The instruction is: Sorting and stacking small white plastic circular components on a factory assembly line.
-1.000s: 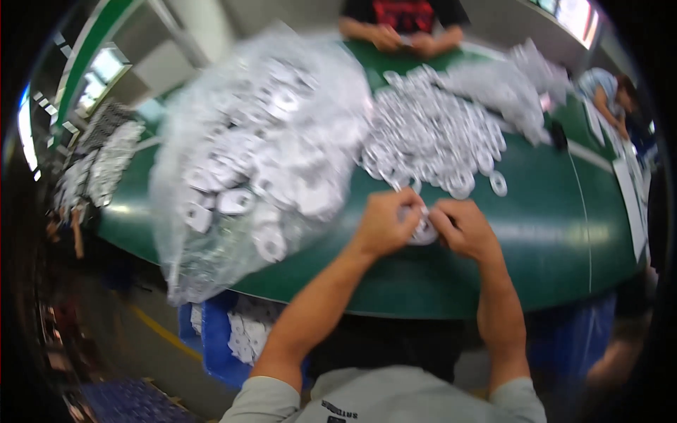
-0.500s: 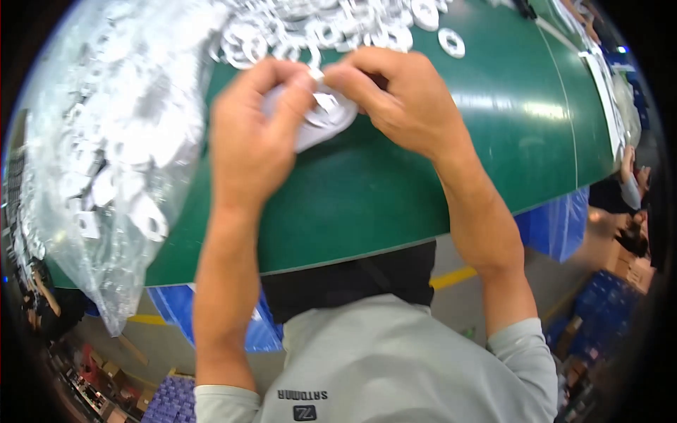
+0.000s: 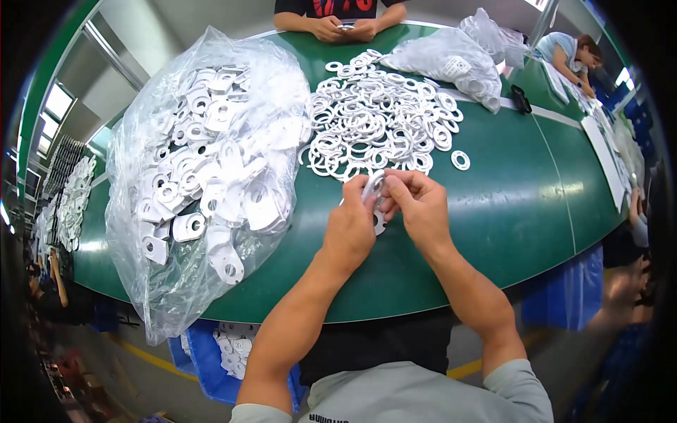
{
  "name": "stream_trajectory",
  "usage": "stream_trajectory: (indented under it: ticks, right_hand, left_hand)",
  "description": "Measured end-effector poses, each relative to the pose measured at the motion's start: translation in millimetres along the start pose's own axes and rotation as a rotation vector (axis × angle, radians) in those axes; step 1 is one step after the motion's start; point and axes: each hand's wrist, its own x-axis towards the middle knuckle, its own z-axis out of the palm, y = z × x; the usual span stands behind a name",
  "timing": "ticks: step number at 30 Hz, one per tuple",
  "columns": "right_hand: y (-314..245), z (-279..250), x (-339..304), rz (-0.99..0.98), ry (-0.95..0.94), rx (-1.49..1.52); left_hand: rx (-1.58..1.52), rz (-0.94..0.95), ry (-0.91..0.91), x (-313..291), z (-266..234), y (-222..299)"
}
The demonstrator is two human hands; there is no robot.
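Note:
Between both hands, just in front of the ring pile, a white plastic part (image 3: 374, 184) with a round opening is held tilted, nearly edge-on. My left hand (image 3: 352, 224) grips its left side with closed fingers. My right hand (image 3: 422, 210) pinches at its right side, thumb and fingers together. A further bit of white plastic with a hole shows below, between the hands; whether it belongs to the same part I cannot tell. Beyond my fingers lies a big heap of white rings (image 3: 384, 120). One loose ring (image 3: 460, 161) lies apart on the green table (image 3: 493, 211).
To my left a large clear plastic bag (image 3: 166, 282) holds many white plates with holes. Another filled bag (image 3: 451, 62) lies at the far side. A blue bin (image 3: 211, 377) with white parts stands below the table edge. A co-worker's hands (image 3: 345, 28) work opposite.
The view has shifted, showing more of the far table. The white part, earlier seen with its flat face up, is now turned up toward its edge. Both hands still hold it.

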Motion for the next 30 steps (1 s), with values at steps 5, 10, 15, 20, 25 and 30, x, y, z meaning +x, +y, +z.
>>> stream_trajectory:
  ticks: [5, 10, 15, 20, 25, 30]
  right_hand:
    - [-3, -3, 1, 0.034, 0.068, -0.016]
    - [-1, -4, 3, 0.143, -0.042, 0.138]
    - [1, -11, 9, 0.108, 0.049, 0.092]
    - [1, -12, 9, 0.112, -0.002, 0.074]
    - [5, -16, 11, 0.095, 0.014, -0.007]
    - [3, -15, 9, 0.099, -0.048, -0.110]
  left_hand:
    - [0.110, 0.124, 0.032, 1, 8, -3]
    - [0.147, 0.156, 0.012, 7, 14, -8]
    - [0.008, 0.043, 0.040, 8, 15, -6]
    - [0.080, 0.077, 0.051, 7, 13, -7]
    - [0.125, 0.137, 0.024, 6, 11, 2]
    - [-0.009, -0.004, 0.044, 8, 7, -7]
